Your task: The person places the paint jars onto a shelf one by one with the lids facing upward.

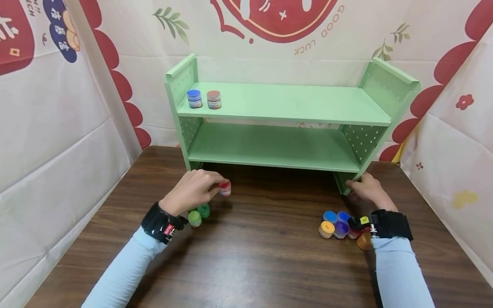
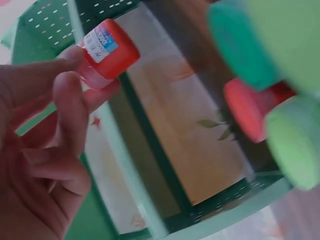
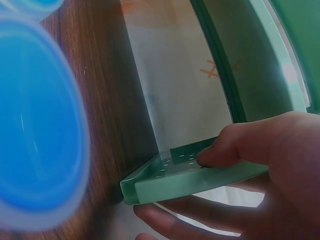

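Jar (image 1: 225, 189) in left grip (image 1: 195, 188), lid (image 1: 224, 184) up, axis slightly tilted

The tabletop (image 1: 262, 248) gives passage between the green jars (image 1: 195, 219) and the jar cluster (image 1: 341, 229), with the shelf (image 1: 269, 147) standing across behind.

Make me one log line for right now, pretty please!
left hand: fingers pinch red jar | right hand: grips green rack, right end | top board: blue jar, brown jar | table: other jars

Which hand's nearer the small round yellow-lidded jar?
Right. The right hand grips the green shelf's side panel, beyond and right of the yellow-lidded jar; the left hand is far to the jar's left.
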### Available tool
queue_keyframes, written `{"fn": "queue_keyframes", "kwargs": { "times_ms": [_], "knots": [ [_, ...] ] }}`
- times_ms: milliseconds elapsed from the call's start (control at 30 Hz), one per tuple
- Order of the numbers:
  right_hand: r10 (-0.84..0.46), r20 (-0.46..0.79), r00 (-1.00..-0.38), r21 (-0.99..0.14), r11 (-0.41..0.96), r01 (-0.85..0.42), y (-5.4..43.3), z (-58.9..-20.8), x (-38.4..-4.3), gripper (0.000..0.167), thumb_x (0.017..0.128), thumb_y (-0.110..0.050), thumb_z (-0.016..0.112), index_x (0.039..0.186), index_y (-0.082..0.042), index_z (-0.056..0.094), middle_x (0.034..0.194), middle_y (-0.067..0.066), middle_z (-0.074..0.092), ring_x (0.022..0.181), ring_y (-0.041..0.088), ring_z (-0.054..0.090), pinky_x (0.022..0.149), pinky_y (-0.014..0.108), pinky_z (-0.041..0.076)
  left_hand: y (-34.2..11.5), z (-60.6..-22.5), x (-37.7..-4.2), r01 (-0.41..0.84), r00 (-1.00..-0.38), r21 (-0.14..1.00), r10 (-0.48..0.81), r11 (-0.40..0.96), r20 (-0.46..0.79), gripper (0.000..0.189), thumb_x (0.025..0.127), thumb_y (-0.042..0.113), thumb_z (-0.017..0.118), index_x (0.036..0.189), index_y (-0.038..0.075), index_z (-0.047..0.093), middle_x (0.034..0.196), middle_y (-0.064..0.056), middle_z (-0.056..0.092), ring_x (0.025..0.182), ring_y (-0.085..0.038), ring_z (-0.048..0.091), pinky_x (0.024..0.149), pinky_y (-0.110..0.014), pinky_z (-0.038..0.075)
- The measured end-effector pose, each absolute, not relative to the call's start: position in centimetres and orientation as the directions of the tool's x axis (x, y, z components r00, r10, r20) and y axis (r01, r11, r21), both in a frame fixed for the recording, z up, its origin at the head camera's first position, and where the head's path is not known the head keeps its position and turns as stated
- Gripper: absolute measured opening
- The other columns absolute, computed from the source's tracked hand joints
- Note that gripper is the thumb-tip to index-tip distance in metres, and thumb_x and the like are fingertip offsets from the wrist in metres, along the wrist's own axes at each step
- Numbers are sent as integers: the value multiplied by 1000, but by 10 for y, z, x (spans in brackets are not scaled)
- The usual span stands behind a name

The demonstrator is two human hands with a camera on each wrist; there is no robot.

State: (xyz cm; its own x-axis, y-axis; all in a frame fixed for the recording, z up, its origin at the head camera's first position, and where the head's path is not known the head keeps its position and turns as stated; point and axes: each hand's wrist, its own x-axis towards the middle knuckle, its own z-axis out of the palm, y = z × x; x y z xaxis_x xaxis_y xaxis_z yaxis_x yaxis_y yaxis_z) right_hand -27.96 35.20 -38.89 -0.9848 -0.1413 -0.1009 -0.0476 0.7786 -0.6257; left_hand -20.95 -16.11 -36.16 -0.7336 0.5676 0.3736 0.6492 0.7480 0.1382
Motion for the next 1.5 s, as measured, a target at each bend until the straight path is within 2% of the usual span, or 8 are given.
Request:
{"fn": "queue_keyframes", "kwargs": {
  "times_ms": [133,267,433,667,867,1067,1233,1500],
  "knots": [
    [-138,-92,-986,-619,784,-52,352,-389,-280,45,106,-23,47,129,15,42,104,36,67,74,28,73,67,36,57,-164,-345,-206,681,-674,129,549,721,494,25,90,15,78,115,15,79,109,1,79,84,-12,72,60,-27,50],
    [-139,-93,-986,-632,774,-49,352,-389,-279,45,106,-24,48,130,14,42,106,36,67,75,29,74,67,36,58,-165,-322,-209,727,-593,115,535,677,602,29,88,15,81,116,12,78,111,-2,79,96,-17,75,60,-26,49],
    [-134,-100,-986,-628,777,-42,353,-389,-277,45,107,-23,46,130,15,42,106,37,66,76,29,74,67,34,57,-160,-281,-215,774,-485,37,555,632,675,32,87,13,81,119,11,77,113,-4,79,81,-16,72,52,-23,36],
    [-124,-108,-986,-625,780,-29,353,-389,-276,43,107,-23,46,128,15,43,104,35,67,75,28,73,67,33,57,-154,-232,-228,790,-408,-17,545,613,732,32,88,11,80,121,10,77,112,-6,79,60,-14,61,60,-26,45],
    [-127,-109,-986,-632,774,-30,351,-388,-275,43,107,-23,47,128,15,42,104,36,67,75,28,74,68,36,58,-148,-211,-249,764,-425,-32,540,644,727,28,93,12,76,121,10,77,110,-7,79,76,-22,70,60,-29,36],
    [-132,-108,-985,-637,770,-34,351,-387,-274,45,108,-22,45,131,16,40,107,38,65,75,30,74,70,40,60,-141,-199,-266,704,-504,-27,526,710,686,27,97,17,72,124,12,75,116,-6,78,98,-23,74,65,-35,46],
    [-123,-106,-987,-629,777,-29,350,-390,-274,41,107,-23,47,125,14,45,99,32,69,74,26,73,67,35,56,-138,-199,-275,655,-552,-41,515,754,656,25,99,22,70,122,14,76,116,-4,78,99,-23,74,62,-36,47],
    [-124,-98,-987,-628,778,-35,353,-391,-277,41,106,-23,47,125,13,45,98,31,70,74,27,73,67,35,56,-131,-198,-281,602,-603,-32,481,798,636,23,102,22,65,121,17,76,116,-2,78,77,-23,65,54,-34,28]
  ]
}}
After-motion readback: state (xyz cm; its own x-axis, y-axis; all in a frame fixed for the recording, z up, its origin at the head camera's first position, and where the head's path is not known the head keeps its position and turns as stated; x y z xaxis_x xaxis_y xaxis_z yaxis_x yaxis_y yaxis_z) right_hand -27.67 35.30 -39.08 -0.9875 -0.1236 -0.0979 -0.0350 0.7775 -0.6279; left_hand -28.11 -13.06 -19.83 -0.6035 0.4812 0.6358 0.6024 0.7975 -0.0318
